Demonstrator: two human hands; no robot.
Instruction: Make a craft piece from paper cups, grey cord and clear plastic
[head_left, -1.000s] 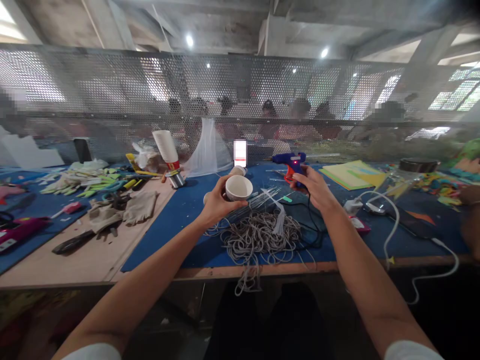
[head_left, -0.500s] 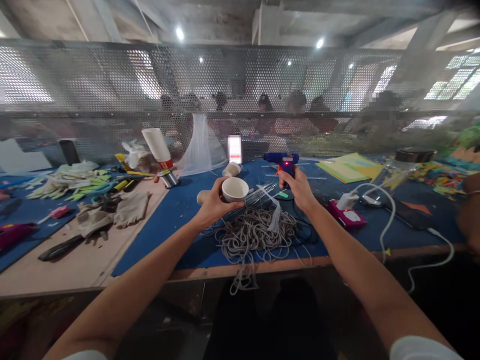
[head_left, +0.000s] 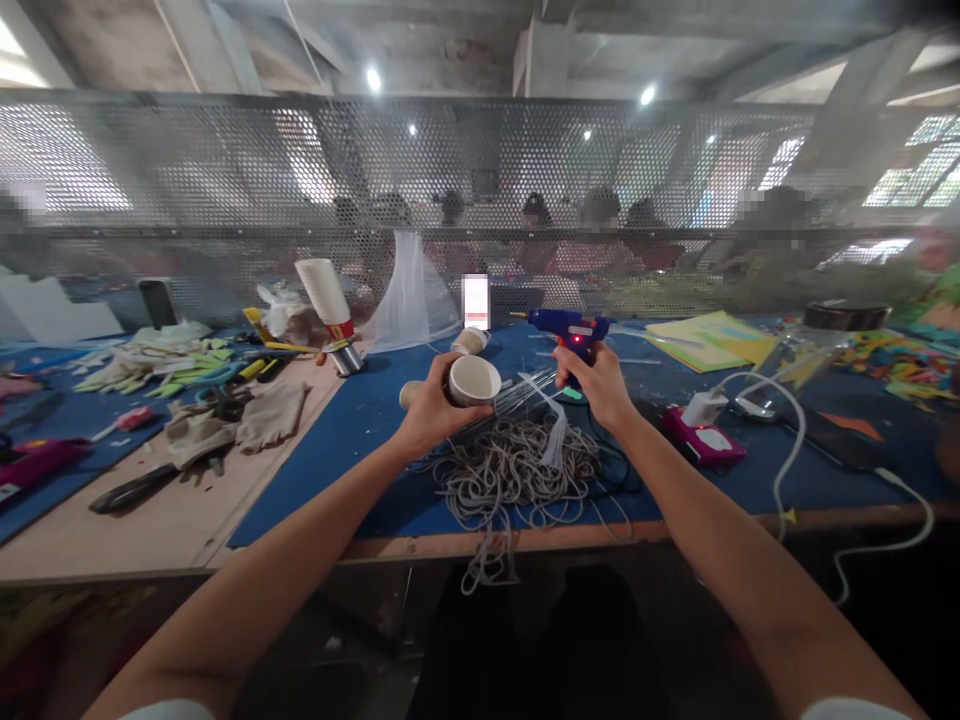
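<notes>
My left hand (head_left: 439, 412) is closed around a white paper cup (head_left: 475, 382), its mouth tilted toward me. In my right hand (head_left: 596, 380) is a blue glue gun (head_left: 570, 325) with a red light on its side; its nozzle points left, above and apart from the cup. Below both hands lies a tangled heap of grey cord (head_left: 517, 470). Clear glue sticks (head_left: 525, 392) rest just behind the cord. Two more cups are close to my left hand: one cup (head_left: 470, 341) behind it and another, partly hidden, to its left.
At left, a stack of paper cups (head_left: 324, 290) leans in a metal holder, near work gloves (head_left: 271, 415) and a black-handled tool (head_left: 135, 490). A magenta power socket (head_left: 705, 440) with a white cable, yellow paper sheets (head_left: 705, 340) and a clear jar (head_left: 836, 345) occupy the right. A perforated screen stands behind.
The view has shifted slightly, so most things appear a little further right. The glue gun looks more level, nozzle left. Both hands keep their holds.
</notes>
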